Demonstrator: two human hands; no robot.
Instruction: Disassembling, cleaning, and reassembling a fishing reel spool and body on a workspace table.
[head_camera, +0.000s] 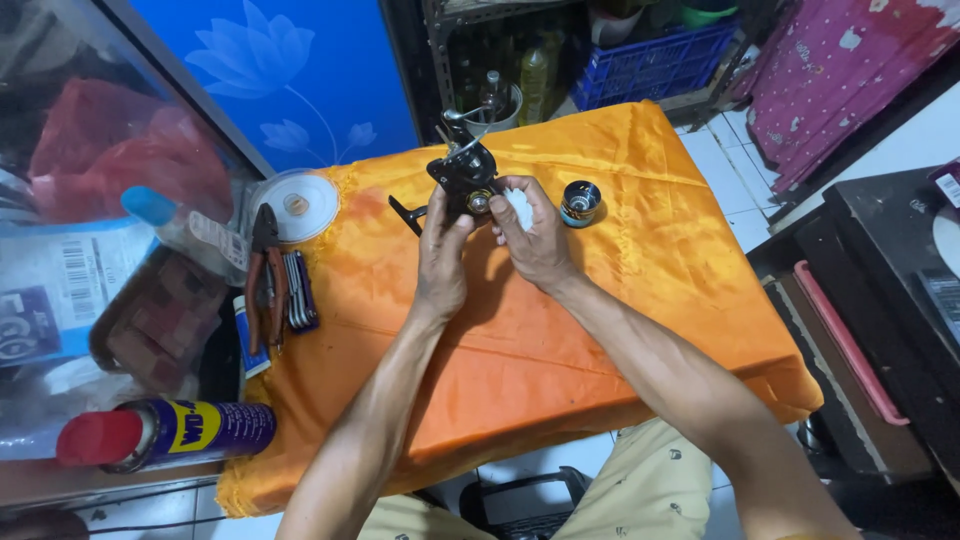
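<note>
Left edge: spray can (165, 433), blue and yellow body with red cap, lying on its side on a ledge beside the table. Beyond it, red-handled pliers (266, 277) and a folded set of metal keys (300, 291) lie side by side on the orange cloth (560, 350); a small blue and white tube (250, 338) lies just beside the pliers. A flat clear round spool (295, 205) lies at the cloth's far left corner.

Centre: both forearms reach up from the bottom edge, wrists raised over the cloth. Left hand (442, 258) is curled round the underside of a black fishing reel (462, 178), thumb up against its body. The reel is held above the cloth's far middle, its crank arm jutting left, metal glinting at its side. Right hand (535, 240) pinches a small white wad (520, 207) at the fingertips, pressed just beside the reel.

Right of the hands: a small round open tin (579, 203), blue-walled, shiny inside, contents not readable. The cloth is glossy and creased.
</note>
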